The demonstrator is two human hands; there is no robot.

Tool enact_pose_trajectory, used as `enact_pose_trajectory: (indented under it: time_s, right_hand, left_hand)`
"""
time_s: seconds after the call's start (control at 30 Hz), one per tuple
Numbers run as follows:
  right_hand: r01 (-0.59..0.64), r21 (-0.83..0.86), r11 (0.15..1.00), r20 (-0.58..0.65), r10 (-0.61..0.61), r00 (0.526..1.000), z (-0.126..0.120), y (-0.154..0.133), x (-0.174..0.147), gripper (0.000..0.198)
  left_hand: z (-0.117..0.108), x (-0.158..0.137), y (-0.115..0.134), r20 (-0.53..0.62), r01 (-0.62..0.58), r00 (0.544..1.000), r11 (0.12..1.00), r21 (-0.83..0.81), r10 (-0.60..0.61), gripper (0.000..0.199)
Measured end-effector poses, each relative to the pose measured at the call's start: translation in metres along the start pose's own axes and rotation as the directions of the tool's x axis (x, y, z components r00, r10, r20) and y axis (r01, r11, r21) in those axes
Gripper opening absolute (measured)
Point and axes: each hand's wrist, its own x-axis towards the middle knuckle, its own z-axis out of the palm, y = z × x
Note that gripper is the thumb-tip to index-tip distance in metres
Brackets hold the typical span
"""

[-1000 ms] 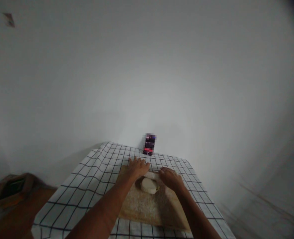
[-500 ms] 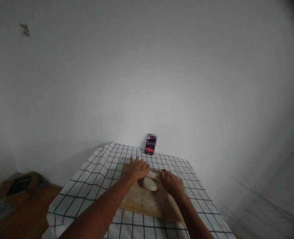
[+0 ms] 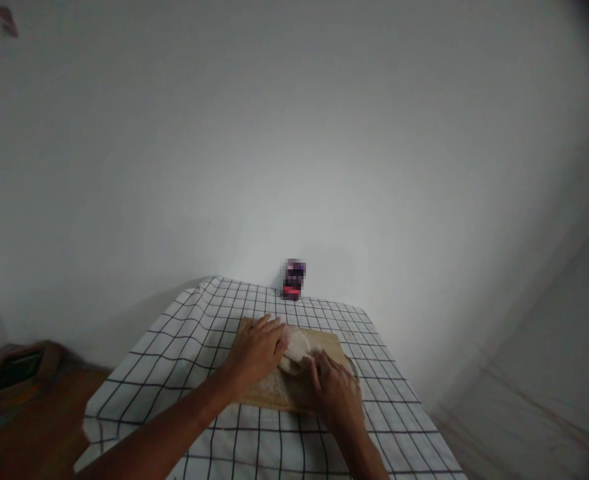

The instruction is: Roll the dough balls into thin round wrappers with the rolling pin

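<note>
A pale, flattened lump of dough (image 3: 297, 347) lies on a wooden board (image 3: 269, 399) dusted with flour. A curved fold line runs across its top. My left hand (image 3: 258, 348) rests at the dough's left side, fingers stretched forward and a little apart, thumb against the dough. At the near right edge of the dough, my right hand (image 3: 333, 380) has its fingers curled and closed on it. Part of the dough is hidden behind both hands.
A white tablecloth with black grid lines (image 3: 214, 437) covers the table under the board. A dark, pixelated upright object (image 3: 293, 280) stands at the back against the pale wall (image 3: 294, 147). On the floor at left sits a brown box (image 3: 22, 373).
My right hand has moved from the dough's far right to its near right edge and closed there. My left hand has shifted slightly nearer. The dough's shape has changed; the view has tilted.
</note>
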Motion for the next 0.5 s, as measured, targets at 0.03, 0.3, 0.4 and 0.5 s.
enact_pose_trajectory:
  time_s: [0.03,0.3,0.4,0.5]
  right_hand:
    - [-0.008,0.013,1.000,-0.005,0.008,1.000,0.003,-0.001,-0.008,0.052]
    - [-0.036,0.059,0.998,-0.054,0.039,0.998,0.013,-0.012,-0.035,0.055]
    - [-0.064,0.078,0.995,-0.033,0.066,0.997,0.012,-0.006,-0.021,0.054]
    - [-0.082,0.103,0.991,-0.001,0.083,0.997,0.009,0.004,-0.001,0.054]
  left_hand:
    - [0.000,-0.006,-0.002,-0.002,-0.018,1.000,1.000,-0.016,0.018,0.044]
    - [-0.005,-0.030,0.000,0.052,-0.051,0.997,0.999,0.010,0.051,0.042]
    - [-0.006,-0.027,0.004,0.036,-0.072,0.997,0.996,0.048,0.070,0.043]
    - [-0.008,-0.018,0.007,0.030,-0.085,0.996,0.994,0.074,0.083,0.046]
